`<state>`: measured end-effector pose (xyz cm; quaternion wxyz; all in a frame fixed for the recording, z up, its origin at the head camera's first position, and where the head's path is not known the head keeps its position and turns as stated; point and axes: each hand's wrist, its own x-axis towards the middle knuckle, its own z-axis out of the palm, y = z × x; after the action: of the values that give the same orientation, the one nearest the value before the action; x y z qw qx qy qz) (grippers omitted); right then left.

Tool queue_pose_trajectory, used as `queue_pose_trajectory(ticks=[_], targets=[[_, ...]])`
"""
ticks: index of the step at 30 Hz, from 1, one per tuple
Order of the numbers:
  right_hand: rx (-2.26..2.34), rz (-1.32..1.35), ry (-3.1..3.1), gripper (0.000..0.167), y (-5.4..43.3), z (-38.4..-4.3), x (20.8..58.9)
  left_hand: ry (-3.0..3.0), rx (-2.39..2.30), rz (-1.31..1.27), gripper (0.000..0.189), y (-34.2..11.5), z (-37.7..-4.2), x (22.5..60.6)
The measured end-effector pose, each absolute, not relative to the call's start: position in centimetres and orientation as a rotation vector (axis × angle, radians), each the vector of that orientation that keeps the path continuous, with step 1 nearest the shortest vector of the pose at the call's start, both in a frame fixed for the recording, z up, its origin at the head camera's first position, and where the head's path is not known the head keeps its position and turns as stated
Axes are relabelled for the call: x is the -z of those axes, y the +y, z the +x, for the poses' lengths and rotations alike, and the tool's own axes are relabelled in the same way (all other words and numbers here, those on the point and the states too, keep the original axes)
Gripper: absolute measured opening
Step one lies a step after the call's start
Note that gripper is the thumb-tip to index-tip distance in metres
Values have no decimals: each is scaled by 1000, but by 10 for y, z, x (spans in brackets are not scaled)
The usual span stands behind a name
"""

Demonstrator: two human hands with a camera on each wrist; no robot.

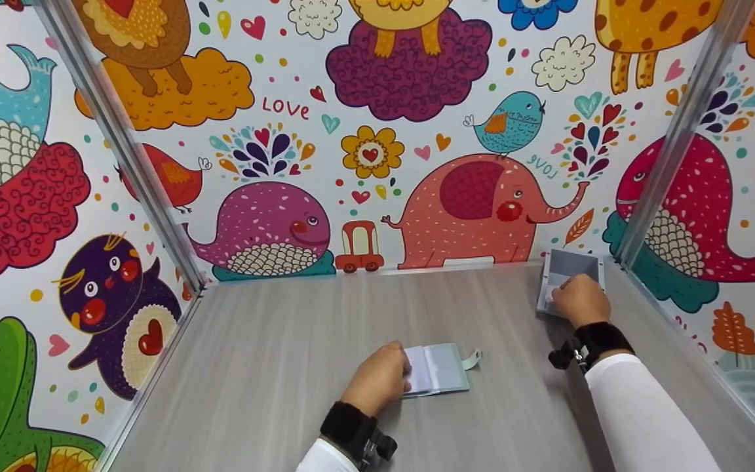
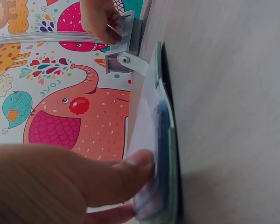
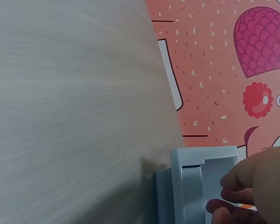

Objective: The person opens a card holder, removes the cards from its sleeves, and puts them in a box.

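Note:
A small pale green card holder lies spread open on the table, with clear plastic sleeves inside and a snap strap sticking out at its right. My left hand pinches its left side; in the left wrist view the thumb presses on the sleeves. At the back right stands a grey open-topped box. My right hand reaches into it with bent fingers. In the right wrist view the fingers are over the box's opening, and whether they hold anything is hidden.
The wood-grain table is bordered by printed cartoon walls at the back and both sides. Metal corner posts rise at the back left and back right. The box stands close to the back wall and the right-hand post.

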<state>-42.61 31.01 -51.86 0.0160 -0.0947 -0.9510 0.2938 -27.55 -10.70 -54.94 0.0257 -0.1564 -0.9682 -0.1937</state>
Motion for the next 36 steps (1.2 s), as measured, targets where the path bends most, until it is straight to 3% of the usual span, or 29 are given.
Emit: queue_pose_trajectory(ticks=[11, 36], targets=[[-952, -297, -2721, 37, 287, -409, 508, -2986, 636, -478, 19, -108, -276, 551], [-996, 119, -2426, 15, 185, -365, 495, -3004, 650, -431, 19, -105, -274, 549]])
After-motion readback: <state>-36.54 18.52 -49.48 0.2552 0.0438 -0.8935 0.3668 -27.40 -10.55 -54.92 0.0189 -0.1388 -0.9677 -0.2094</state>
